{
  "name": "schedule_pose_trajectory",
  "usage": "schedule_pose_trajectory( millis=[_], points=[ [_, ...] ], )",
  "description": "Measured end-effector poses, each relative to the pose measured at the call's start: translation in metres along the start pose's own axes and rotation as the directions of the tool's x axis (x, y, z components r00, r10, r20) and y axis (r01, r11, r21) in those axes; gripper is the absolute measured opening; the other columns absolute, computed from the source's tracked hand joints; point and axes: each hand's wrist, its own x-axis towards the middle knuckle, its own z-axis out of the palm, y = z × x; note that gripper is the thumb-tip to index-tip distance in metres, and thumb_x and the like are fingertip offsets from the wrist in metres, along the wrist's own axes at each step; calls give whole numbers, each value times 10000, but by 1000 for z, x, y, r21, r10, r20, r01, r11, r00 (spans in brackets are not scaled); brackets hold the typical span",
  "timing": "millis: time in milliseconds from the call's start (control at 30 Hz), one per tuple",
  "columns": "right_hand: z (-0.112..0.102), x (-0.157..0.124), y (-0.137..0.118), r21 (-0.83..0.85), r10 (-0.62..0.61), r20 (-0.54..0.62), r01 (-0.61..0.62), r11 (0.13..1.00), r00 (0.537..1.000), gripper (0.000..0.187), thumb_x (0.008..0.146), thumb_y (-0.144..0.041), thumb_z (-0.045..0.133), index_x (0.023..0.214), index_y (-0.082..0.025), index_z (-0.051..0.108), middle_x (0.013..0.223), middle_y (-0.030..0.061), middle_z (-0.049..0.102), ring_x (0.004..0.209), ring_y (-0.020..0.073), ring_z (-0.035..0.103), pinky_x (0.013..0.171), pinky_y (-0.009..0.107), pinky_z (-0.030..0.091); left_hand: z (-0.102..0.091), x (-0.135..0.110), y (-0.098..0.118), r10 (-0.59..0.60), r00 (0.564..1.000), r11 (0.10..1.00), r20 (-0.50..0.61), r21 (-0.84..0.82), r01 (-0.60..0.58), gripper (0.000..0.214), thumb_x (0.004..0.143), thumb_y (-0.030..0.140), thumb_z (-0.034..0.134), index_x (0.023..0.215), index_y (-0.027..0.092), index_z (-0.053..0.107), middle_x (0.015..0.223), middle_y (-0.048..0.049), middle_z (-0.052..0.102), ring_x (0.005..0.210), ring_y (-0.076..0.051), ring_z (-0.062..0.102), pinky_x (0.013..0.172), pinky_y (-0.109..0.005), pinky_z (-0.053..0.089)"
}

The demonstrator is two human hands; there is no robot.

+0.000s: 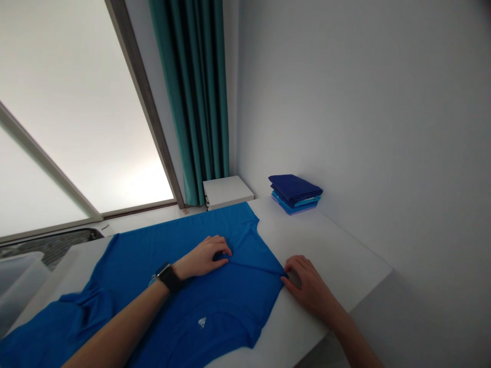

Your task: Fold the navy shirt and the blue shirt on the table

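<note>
A bright blue T-shirt [153, 271] with a small white logo lies spread over the white table [337, 250]. My left hand [205, 255], a dark watch on its wrist, pinches a fold of the cloth near the shirt's middle. My right hand [307, 286] grips the shirt's right edge with its fingertips, and the fabric is pulled into a taut ridge between the two hands.
A stack of folded blue shirts [295, 193] sits at the table's far right, by the wall. A small white cabinet [227, 191] stands beyond the table under a teal curtain [195, 97]. A translucent plastic bin [17, 286] is at the left.
</note>
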Motion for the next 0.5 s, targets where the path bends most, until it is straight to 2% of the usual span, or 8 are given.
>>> schedule_pose_trajectory(
  millis=[133, 233, 500],
  points=[
    [0, 0, -1, -34, 24, -14, -25, 999, 1000, 112, 831, -207, 615, 853, -215, 505, 949, 63, 588, 934, 238, 537, 862, 416, 434, 3, 2, 0, 47, 998, 998, -30, 31, -46, 196, 945, 307, 483, 919, 218, 656, 967, -33, 615, 940, -197, 548, 883, -335, 400],
    [0, 1, -2, -57, 37, -10, -37, 998, 999, 125, 815, -203, 630, 849, -216, 510, 945, 59, 586, 935, 239, 537, 864, 419, 433, 4, 4, 0, 39, 998, 999, -52, 13, -38, 194, 948, 299, 477, 907, 203, 641, 934, -34, 612, 903, -190, 551, 855, -325, 410],
    [-4, 1, -6, -46, 27, 1, -27, 999, 1000, 161, 794, -141, 608, 919, -218, 541, 949, 48, 600, 930, 224, 558, 867, 398, 443, -2, 3, -5, -41, 993, 989, -106, -148, 26, 300, 959, 425, 444, 946, 195, 637, 935, -44, 602, 794, -161, 553, 726, -281, 445]
  ],
)
